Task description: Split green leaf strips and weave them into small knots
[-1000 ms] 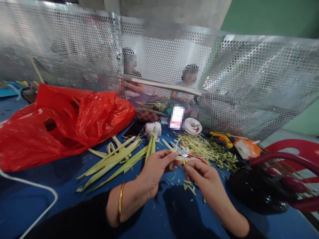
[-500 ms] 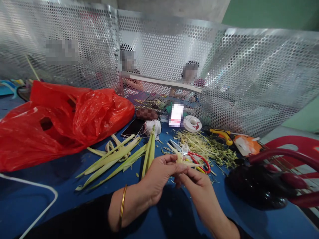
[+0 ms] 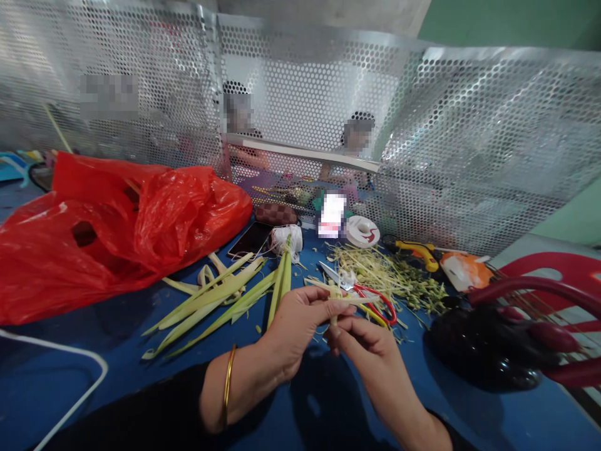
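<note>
Over a blue table (image 3: pixel 117 326), my left hand (image 3: pixel 295 329) and my right hand (image 3: pixel 364 341) meet at the fingertips. Both pinch a small pale yellow palm-leaf strip piece (image 3: pixel 345 299) held between them, fingers closed on it. A gold bangle (image 3: pixel 228 388) circles my left wrist. Red-handled scissors (image 3: pixel 370 297) lie on the table just beyond the hands. Long green-yellow leaf strips (image 3: pixel 220 300) lie fanned out to the left of my left hand.
A big red plastic bag (image 3: pixel 117 225) fills the left. A phone (image 3: pixel 251 240), a ball of white thread (image 3: pixel 284 238), a tape roll (image 3: pixel 362 230), a yellow tool (image 3: pixel 416 252) and leaf trimmings (image 3: pixel 399 282) lie behind. A black bag (image 3: pixel 483 351) and red chair (image 3: pixel 554 282) sit right. A perforated metal screen (image 3: pixel 469 144) walls the back, with people beyond.
My hands have drawn closer together and slightly nearer me, still working the small leaf piece. The scissors now show fully beyond them.
</note>
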`<move>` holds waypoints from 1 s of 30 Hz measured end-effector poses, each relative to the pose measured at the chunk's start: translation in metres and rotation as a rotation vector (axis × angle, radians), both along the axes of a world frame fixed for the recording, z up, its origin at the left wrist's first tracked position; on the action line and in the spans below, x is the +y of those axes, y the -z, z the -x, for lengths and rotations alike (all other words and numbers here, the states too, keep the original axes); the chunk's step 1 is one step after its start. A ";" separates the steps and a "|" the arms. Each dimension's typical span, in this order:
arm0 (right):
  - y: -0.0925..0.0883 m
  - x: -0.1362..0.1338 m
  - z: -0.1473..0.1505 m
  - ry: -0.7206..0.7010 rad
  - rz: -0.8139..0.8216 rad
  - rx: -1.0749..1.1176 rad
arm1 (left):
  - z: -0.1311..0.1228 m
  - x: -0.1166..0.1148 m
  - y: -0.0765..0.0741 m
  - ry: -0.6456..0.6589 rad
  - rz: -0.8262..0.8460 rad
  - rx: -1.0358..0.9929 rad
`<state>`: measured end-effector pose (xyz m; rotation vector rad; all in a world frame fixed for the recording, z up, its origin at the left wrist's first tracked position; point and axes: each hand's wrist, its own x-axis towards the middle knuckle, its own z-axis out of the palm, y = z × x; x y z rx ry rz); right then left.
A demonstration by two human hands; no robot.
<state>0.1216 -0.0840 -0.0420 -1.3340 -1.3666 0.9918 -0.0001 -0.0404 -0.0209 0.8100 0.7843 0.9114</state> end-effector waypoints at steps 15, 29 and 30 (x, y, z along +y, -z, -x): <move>0.000 -0.008 0.006 -0.054 -0.056 -0.087 | 0.003 0.004 -0.004 -0.059 0.092 -0.052; -0.003 -0.007 0.005 -0.113 -0.109 -0.164 | 0.005 0.006 -0.005 -0.051 0.037 0.003; -0.005 -0.005 0.003 -0.104 -0.106 -0.156 | 0.005 0.007 -0.005 -0.053 0.021 0.011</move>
